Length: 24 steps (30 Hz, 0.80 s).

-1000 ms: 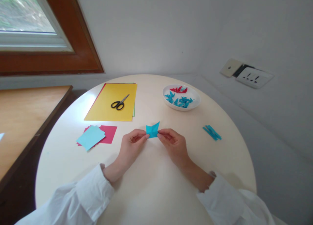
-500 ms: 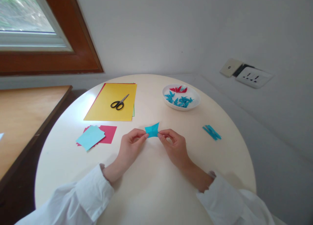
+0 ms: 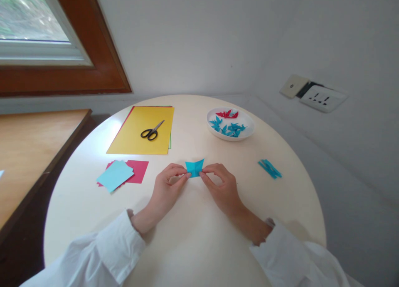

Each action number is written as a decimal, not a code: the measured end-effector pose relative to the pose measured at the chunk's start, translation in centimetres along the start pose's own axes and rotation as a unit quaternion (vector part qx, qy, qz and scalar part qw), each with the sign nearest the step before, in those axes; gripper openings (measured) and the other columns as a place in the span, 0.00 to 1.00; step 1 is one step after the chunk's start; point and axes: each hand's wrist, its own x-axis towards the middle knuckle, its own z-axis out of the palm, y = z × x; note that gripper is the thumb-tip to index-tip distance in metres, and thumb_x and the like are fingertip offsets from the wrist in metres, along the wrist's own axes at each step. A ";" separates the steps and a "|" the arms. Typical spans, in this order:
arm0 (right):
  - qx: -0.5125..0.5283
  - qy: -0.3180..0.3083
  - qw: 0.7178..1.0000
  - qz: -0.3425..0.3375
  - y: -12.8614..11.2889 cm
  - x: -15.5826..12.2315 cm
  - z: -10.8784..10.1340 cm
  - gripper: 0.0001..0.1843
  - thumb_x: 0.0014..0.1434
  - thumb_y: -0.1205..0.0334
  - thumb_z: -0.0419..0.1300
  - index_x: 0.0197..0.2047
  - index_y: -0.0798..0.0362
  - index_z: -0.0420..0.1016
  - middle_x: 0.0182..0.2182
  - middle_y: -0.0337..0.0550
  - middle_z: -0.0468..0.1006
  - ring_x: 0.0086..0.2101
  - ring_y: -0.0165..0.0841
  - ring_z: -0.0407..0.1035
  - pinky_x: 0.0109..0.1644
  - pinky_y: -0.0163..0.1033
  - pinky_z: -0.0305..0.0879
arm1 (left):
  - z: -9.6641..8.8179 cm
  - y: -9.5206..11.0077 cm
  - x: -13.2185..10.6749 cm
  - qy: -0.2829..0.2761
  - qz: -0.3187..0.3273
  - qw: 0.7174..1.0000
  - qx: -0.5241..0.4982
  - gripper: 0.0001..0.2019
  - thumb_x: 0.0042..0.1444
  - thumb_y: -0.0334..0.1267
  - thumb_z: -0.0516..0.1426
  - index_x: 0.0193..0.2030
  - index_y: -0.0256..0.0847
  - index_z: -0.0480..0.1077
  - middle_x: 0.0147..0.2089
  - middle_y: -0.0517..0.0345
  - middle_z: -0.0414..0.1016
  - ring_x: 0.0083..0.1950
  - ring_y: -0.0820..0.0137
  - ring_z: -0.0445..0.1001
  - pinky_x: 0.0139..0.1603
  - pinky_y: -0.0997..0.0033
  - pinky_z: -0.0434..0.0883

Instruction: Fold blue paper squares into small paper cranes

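Note:
Between my two hands is a small piece of blue origami paper, creased down the middle, with two pointed corners rising on its far side. My left hand pinches its left edge between thumb and fingers. At its right edge, the thumb and index finger of my right hand are closed on it in the same way. My thumbs lie on the near face; the fingertips behind the paper are partly hidden. Beyond my right hand, a white plate holds several folded paper cranes, blue and red.
Black-handled scissors lie on yellow paper sheets at the far left of the round table. Nearer are light blue squares over red squares. Narrow folded blue strips lie at the right. Wall sockets are beyond.
The blue paper's upper edge now dips more in the middle, and its corners have shifted slightly. My thumbs have moved a little inward along its near edge.

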 end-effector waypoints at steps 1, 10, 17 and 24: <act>-0.005 0.000 1.000 -0.008 -0.1 0.0 0.0 0.03 0.54 0.65 0.58 0.30 0.50 0.72 0.29 0.40 0.77 0.33 0.33 0.70 0.40 0.40 0.66 | 0.0 0.0 0.0 -0.001 0.004 1.000 0.000 0.04 0.48 0.36 0.59 0.27 0.40 0.74 0.31 0.55 0.74 0.35 0.70 0.72 0.36 0.72 0.68; -0.080 0.028 0.994 -0.065 -0.4 0.1 -0.2 0.04 0.53 0.65 0.59 0.29 0.48 0.73 0.32 0.42 0.75 0.36 0.35 0.69 0.41 0.44 0.63 | 0.0 -0.4 -0.1 0.013 0.021 0.999 0.043 0.03 0.48 0.36 0.60 0.28 0.42 0.75 0.37 0.54 0.73 0.39 0.68 0.71 0.43 0.68 0.69; -0.128 0.038 0.984 -0.120 -0.6 0.1 -0.4 0.05 0.54 0.67 0.58 0.29 0.48 0.72 0.39 0.41 0.78 0.43 0.36 0.70 0.48 0.47 0.56 | -0.3 -0.1 -0.2 0.026 0.069 0.991 0.113 0.03 0.50 0.38 0.60 0.28 0.44 0.76 0.50 0.52 0.73 0.49 0.63 0.66 0.51 0.60 0.65; -0.094 0.032 0.990 -0.102 -0.7 0.2 -0.4 0.05 0.54 0.66 0.59 0.29 0.48 0.73 0.33 0.39 0.80 0.37 0.35 0.73 0.46 0.46 0.59 | -0.4 0.3 -0.3 0.013 0.079 0.993 0.081 0.03 0.50 0.36 0.59 0.28 0.44 0.74 0.41 0.53 0.78 0.46 0.64 0.70 0.49 0.60 0.67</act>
